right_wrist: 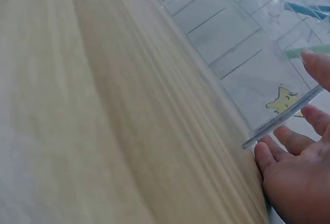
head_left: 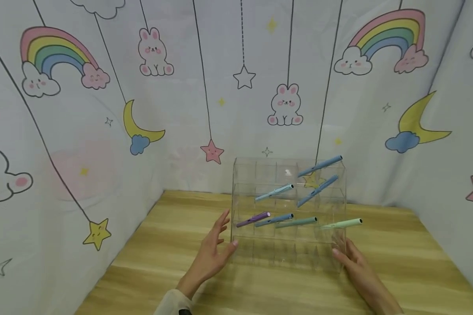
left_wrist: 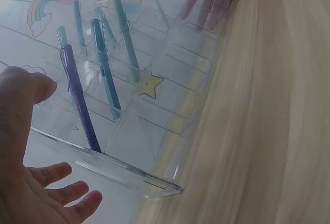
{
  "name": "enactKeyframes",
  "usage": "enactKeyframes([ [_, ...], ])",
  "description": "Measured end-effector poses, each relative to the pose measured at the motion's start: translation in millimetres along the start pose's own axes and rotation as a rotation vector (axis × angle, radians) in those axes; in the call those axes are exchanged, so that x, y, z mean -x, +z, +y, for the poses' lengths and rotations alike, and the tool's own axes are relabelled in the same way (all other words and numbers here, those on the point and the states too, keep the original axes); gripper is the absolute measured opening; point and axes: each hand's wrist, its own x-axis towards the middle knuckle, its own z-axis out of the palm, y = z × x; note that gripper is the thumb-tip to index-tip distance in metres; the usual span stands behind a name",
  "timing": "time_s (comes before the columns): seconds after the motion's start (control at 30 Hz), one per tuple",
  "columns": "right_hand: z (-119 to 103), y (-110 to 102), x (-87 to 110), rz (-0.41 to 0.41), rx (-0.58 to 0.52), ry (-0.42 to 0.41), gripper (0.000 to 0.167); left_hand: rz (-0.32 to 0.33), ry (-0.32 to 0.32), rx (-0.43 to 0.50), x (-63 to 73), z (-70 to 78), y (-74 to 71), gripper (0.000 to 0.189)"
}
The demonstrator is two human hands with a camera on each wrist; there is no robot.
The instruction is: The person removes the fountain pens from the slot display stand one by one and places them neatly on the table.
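Observation:
A clear acrylic pen rack [head_left: 284, 251] with rows of compartments stands on the table between both hands. Several capped pens lean in it: a purple pen [head_left: 253, 219], a dark green pen [head_left: 297, 222], a pale green pen [head_left: 342, 223], a light blue pen [head_left: 274, 192] and blue pens, one at the top [head_left: 320, 166]. My left hand [head_left: 210, 251] is beside the rack's left side, fingers spread, thumb tip at the front edge. My right hand [head_left: 358, 267] is at the lower right side, its fingers [right_wrist: 291, 140] along the outside of the panel, thumb in front of it.
The wood-grain table [head_left: 150, 271] extends around the rack. Behind it hangs a white curtain [head_left: 181, 100] printed with rainbows, rabbits, moons and stars, which also encloses both sides. Its pattern shows through the clear rack.

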Motion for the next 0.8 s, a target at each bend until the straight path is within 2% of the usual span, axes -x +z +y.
enactKeyframes([
  [0.17,3.2,1.0,-0.4,0.014,-0.012,-0.024,0.078,0.088,0.056,-0.073,-9.0,3.7,-0.3,0.079],
  [0.43,6.7,-2.8,-0.5,0.037,0.059,-0.012,0.076,0.265,0.219,-0.196,-20.4,9.4,4.6,0.072],
  [0.57,6.5,-4.6,-0.4,0.009,0.045,-0.027,0.075,0.291,0.259,-0.197,-27.4,17.7,7.2,0.069],
  [0.67,6.0,-4.5,0.1,0.026,0.053,-0.038,0.076,0.289,0.285,-0.196,-32.3,23.9,11.7,0.066],
  [0.8,7.7,-2.7,0.7,0.067,0.060,-0.055,0.076,0.299,0.352,-0.213,-39.6,30.5,19.5,0.061],
])
